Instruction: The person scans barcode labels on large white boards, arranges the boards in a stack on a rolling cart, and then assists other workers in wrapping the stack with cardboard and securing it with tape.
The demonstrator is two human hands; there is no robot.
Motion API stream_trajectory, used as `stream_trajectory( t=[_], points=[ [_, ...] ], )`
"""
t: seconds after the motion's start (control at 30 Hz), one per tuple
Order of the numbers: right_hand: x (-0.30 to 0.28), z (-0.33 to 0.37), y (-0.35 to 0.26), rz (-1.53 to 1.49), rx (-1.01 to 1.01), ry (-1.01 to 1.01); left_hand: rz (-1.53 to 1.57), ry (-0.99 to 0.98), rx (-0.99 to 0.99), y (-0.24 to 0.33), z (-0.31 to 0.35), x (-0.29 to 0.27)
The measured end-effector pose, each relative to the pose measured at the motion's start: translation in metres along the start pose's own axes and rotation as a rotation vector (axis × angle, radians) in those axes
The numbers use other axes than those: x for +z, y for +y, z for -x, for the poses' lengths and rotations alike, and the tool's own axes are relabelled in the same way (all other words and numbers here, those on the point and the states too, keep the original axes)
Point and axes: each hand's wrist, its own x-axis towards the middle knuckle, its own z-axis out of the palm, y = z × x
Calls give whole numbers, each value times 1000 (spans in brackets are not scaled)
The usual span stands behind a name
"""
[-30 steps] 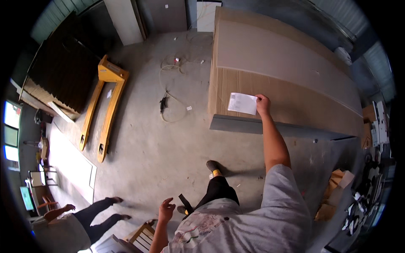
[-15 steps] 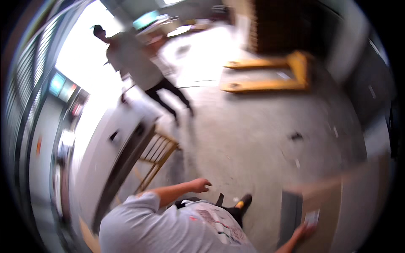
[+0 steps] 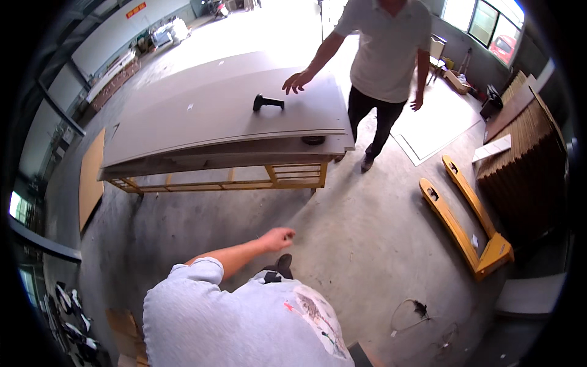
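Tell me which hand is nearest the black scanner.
The co-worker's right hand, held over the grey panel; their left hand and your left hand are both farther.

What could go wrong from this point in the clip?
The co-worker's hand is close to the black handheld device on the stacked boards; a nudge might slide it toward the edge.

The yellow pallet jack has low forks that could trip someone.

The loose cable on the floor might catch a foot.
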Motion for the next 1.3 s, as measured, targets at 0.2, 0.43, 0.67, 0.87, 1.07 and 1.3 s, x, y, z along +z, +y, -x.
stream_trajectory(
  t=[0.2,0.43,0.67,0.87,1.07,1.3],
  points=[
    [41,-1,-158,-253,-356,102,835,332,-132,-63,-126,-121],
    [-31,20,-346,-547,-483,-452,1422,528,-229,-32,-252,-161],
    [19,-68,-475,-597,-553,-745,1270,758,-265,-8,-336,-169],
    [30,-128,-662,-814,-760,-1125,1726,911,-304,14,-376,-154],
    [-79,-64,-875,-895,-1620,-1030,1685,810,-398,45,-432,-152],
    [-190,110,-1003,-1136,-2095,-741,1561,781,-528,67,-426,-173]
  ],
)
